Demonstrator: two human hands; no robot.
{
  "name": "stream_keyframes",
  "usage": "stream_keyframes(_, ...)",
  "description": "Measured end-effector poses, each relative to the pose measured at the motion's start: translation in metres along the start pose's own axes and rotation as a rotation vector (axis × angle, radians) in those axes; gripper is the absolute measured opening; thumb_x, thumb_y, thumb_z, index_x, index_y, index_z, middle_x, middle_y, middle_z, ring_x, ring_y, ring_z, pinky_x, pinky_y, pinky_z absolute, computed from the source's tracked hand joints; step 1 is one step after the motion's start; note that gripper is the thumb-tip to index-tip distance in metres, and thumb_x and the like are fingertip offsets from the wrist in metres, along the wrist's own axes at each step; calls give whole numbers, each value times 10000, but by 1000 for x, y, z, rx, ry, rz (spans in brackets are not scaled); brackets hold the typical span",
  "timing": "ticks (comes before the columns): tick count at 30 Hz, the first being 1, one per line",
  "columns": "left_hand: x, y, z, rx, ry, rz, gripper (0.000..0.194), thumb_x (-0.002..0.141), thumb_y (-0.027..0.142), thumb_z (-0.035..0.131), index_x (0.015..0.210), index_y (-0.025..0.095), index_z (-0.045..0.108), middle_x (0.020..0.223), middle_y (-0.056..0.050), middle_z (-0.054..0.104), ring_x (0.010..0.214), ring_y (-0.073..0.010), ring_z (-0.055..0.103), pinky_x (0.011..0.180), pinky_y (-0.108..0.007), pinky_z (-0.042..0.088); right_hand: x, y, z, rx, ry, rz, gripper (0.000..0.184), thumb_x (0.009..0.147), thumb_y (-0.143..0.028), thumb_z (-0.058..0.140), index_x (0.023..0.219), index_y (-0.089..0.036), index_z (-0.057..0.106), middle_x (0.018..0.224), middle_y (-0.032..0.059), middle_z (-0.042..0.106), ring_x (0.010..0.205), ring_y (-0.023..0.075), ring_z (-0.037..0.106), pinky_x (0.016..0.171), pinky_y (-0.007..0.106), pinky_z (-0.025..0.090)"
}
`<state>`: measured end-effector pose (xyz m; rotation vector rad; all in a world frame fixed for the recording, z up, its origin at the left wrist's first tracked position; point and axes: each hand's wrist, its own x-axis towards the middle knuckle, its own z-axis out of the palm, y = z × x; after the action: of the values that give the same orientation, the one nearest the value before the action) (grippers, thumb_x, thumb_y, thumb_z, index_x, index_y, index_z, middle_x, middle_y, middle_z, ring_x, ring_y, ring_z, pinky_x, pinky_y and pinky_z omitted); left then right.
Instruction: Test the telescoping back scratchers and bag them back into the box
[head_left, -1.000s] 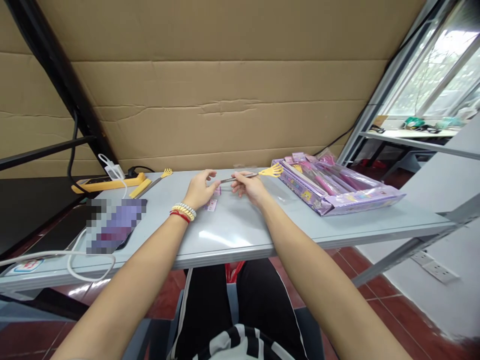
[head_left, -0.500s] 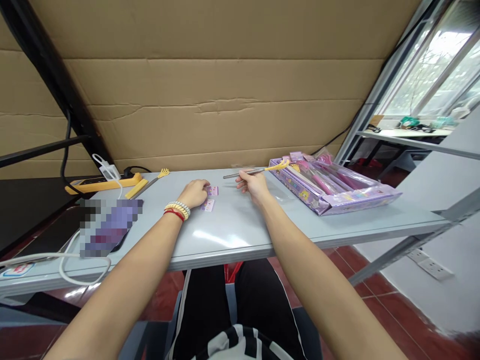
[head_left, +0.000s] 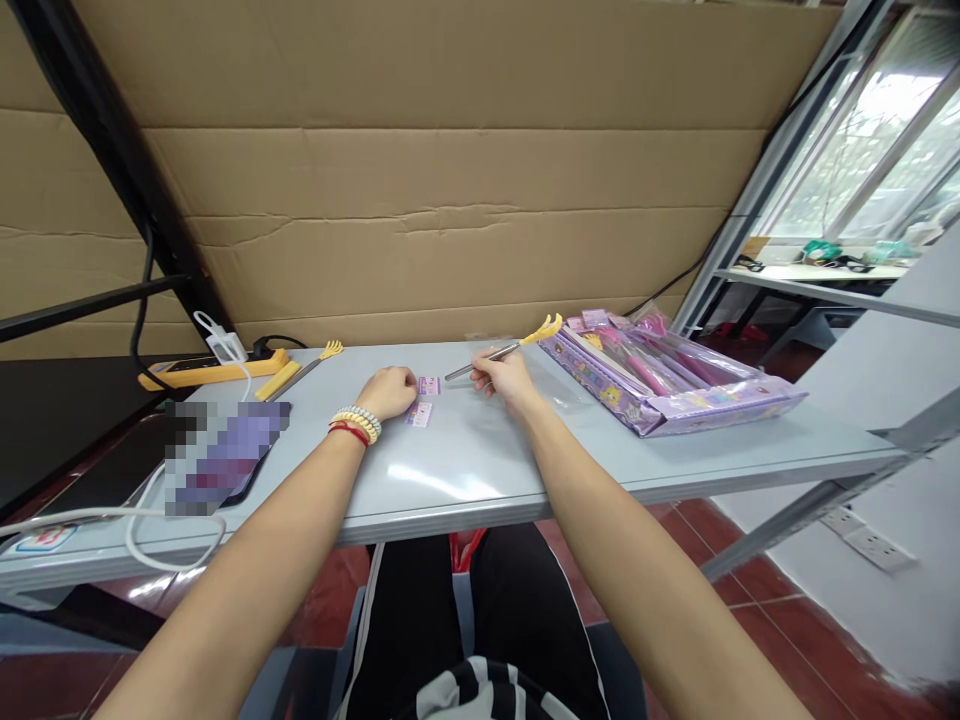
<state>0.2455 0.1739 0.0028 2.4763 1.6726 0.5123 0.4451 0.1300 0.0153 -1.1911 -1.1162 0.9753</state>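
Observation:
My right hand [head_left: 506, 378] is closed around the thin metal shaft of a back scratcher [head_left: 541, 331] with a yellow claw-shaped head. The claw points up and right, while the bare shaft end points left over the table. On the left, my left hand [head_left: 391, 392] rests on the tabletop with its fingers curled in; what lies under them is hidden. Right beside its fingertips are a small purple printed card [head_left: 429, 386] and a second purple card [head_left: 420, 414]. Another yellow back scratcher [head_left: 300, 371] lies at the back left of the table.
A purple patterned box [head_left: 637, 400] of wrapped pink back scratchers stands on the right of the table [head_left: 450, 460]. Clear plastic film [head_left: 559, 385] lies beside it. To the left are a phone [head_left: 232, 455], a white cable [head_left: 135, 540] and a yellow power strip [head_left: 210, 374].
The back scratcher in my right hand has tilted, its claw end shifting left and slightly higher in angle. My left hand has drawn slightly away from the upper purple card.

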Motion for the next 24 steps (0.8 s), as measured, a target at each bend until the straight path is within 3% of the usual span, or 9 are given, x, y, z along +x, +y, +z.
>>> stream_keyframes(7, 2, -7, -2, -4, 59, -33, 282, 732, 250, 479, 903, 199, 698, 981, -105, 706, 950, -262, 626, 832, -340, 481, 2, 3, -1, -29, -11, -20, 80, 669, -171, 630, 691, -157, 555, 506, -16, 588, 379, 91, 529, 299, 177, 316)
stream_keyframes(12, 7, -31, -19, 26, 210, -291, 413, 719, 293, 502, 1066, 130, 656, 1141, -182, 629, 1088, -321, 556, 909, -404, 447, 2, 5, 0, -51, -23, -32, 75, 661, -175, 627, 681, -158, 557, 511, -14, 586, 383, 92, 528, 300, 176, 318)
stream_keyframes(17, 4, -68, -38, 73, 348, -600, 494, 717, 352, 511, 1079, 39, 632, 1208, -272, 556, 1149, -395, 490, 924, -483, 403, 1, 5, 0, -74, -31, -47, 61, 667, -173, 617, 687, -157, 562, 514, -13, 587, 387, 94, 532, 307, 177, 330)
stream_keyframes(20, 2, -88, -41, 60, 302, -745, 491, 710, 377, 534, 1059, 45, 634, 1216, -283, 549, 1149, -420, 487, 910, -516, 392, 2, 6, 0, -74, -44, -54, 71, 663, -178, 623, 682, -160, 557, 510, -15, 586, 386, 95, 531, 303, 180, 327)
stream_keyframes(24, 3, -103, -37, 73, 249, -796, 480, 689, 385, 571, 1054, 78, 626, 1180, -275, 570, 1146, -428, 487, 899, -531, 380, 2, 7, -1, -78, -44, -53, 81, 653, -184, 634, 677, -163, 560, 510, -14, 588, 387, 97, 532, 303, 182, 326)
